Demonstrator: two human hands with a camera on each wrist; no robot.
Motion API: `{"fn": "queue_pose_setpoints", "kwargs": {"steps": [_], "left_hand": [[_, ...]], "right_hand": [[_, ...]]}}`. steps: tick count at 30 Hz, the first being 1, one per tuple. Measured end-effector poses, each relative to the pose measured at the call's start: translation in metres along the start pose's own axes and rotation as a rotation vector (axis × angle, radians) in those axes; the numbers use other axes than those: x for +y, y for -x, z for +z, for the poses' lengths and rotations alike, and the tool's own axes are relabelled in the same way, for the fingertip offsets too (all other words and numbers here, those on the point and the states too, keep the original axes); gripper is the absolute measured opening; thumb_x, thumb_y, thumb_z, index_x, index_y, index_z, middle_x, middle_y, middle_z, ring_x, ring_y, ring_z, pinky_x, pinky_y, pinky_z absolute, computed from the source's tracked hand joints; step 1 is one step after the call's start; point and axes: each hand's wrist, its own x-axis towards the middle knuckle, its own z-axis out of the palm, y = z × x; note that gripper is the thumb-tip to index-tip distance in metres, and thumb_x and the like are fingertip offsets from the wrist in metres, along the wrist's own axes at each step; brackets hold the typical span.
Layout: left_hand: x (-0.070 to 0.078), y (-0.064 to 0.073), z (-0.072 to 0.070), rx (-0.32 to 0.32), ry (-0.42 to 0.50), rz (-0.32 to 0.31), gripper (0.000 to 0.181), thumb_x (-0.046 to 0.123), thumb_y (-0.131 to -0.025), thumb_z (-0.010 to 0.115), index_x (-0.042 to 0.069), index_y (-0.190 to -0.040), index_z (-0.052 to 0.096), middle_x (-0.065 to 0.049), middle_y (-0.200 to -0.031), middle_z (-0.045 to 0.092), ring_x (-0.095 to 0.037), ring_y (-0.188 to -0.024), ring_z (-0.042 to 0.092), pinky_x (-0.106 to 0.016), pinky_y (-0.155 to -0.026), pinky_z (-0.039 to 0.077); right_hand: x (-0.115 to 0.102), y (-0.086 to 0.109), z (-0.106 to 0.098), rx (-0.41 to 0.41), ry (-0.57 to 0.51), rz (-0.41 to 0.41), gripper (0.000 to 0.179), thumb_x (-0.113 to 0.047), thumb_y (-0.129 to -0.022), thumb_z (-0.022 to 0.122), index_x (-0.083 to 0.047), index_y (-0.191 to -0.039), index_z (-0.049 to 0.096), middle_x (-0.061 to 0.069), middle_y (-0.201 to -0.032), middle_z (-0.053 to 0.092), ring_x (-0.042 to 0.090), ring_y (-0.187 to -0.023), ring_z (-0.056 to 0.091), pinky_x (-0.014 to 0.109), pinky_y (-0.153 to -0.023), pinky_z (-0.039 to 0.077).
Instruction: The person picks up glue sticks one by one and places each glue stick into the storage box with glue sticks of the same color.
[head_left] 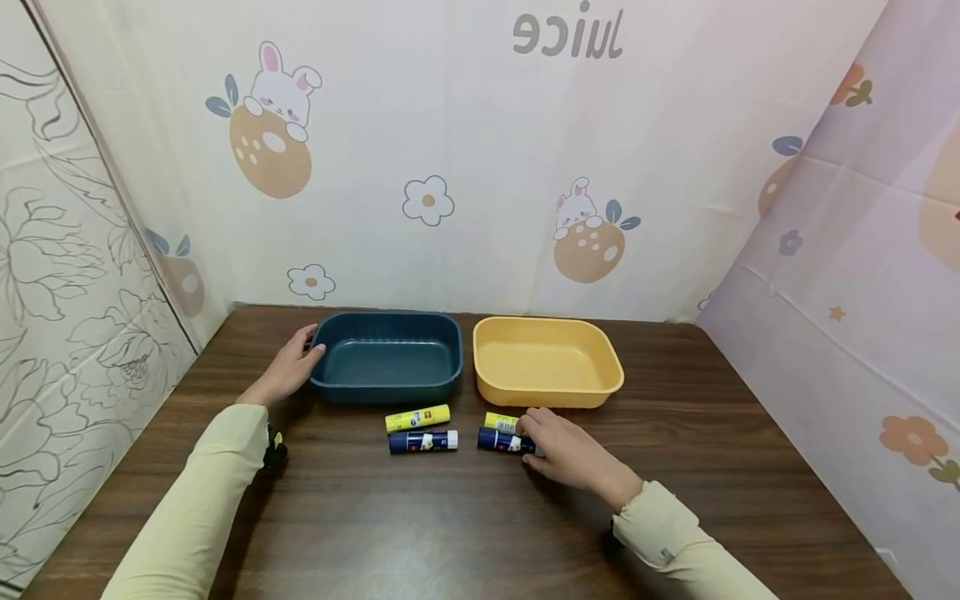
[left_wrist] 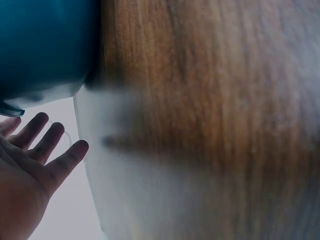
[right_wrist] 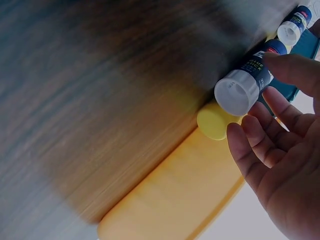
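In the head view my left hand (head_left: 292, 362) rests at the left end of a dark teal basin (head_left: 386, 393), thumb by its rim. The left wrist view shows its fingers (left_wrist: 65, 162) spread and fairly straight beside the basin wall. My right hand (head_left: 566, 450) has thumb and fingers about a navy glue stick (right_wrist: 262, 62) with a white cap, which lies on the table. Beside that stick lies a yellow glue stick (head_left: 498, 422), partly covered by the fingers. To the left lie another yellow glue stick (head_left: 417, 418) and another navy glue stick (head_left: 420, 442), side by side.
A yellow basin (head_left: 547, 396) stands right of the teal one, behind the right-hand glue sticks. Both basins sit near the back of the dark wooden table (head_left: 420, 525). A printed curtain (head_left: 465, 258) hangs behind it.
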Motion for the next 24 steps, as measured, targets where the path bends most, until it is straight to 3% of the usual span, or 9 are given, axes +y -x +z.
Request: {"fn": "queue_pose_setpoints", "kwargs": {"steps": [10, 24], "left_hand": [[-0.0025, 0.0000, 0.0037, 0.015, -0.007, -0.044, 0.054, 0.021, -0.105, 0.024, -0.006, -0.149, 0.008, -0.035, -0.148, 0.018, -0.048, -0.135, 0.020, -0.060, -0.105, 0.020], [-0.0077, -0.0015, 0.0063, 0.055, 0.037, -0.048, 0.052, 0.019, -0.104, 0.024, -0.005, -0.149, 0.011, -0.035, -0.145, 0.023, -0.048, -0.132, 0.025, -0.060, -0.103, 0.023]], "right_hand": [[0.0011, -0.0011, 0.0044, 0.047, 0.044, -0.045, 0.035, -0.010, -0.072, 0.080, -0.006, -0.098, 0.057, 0.001, -0.092, 0.053, 0.017, -0.084, 0.051, 0.034, -0.074, 0.047], [-0.0009, -0.0042, 0.0041, 0.024, 0.056, -0.054, 0.036, -0.006, -0.070, 0.081, -0.007, -0.093, 0.054, 0.001, -0.088, 0.051, 0.018, -0.080, 0.051, 0.034, -0.072, 0.047]]}}
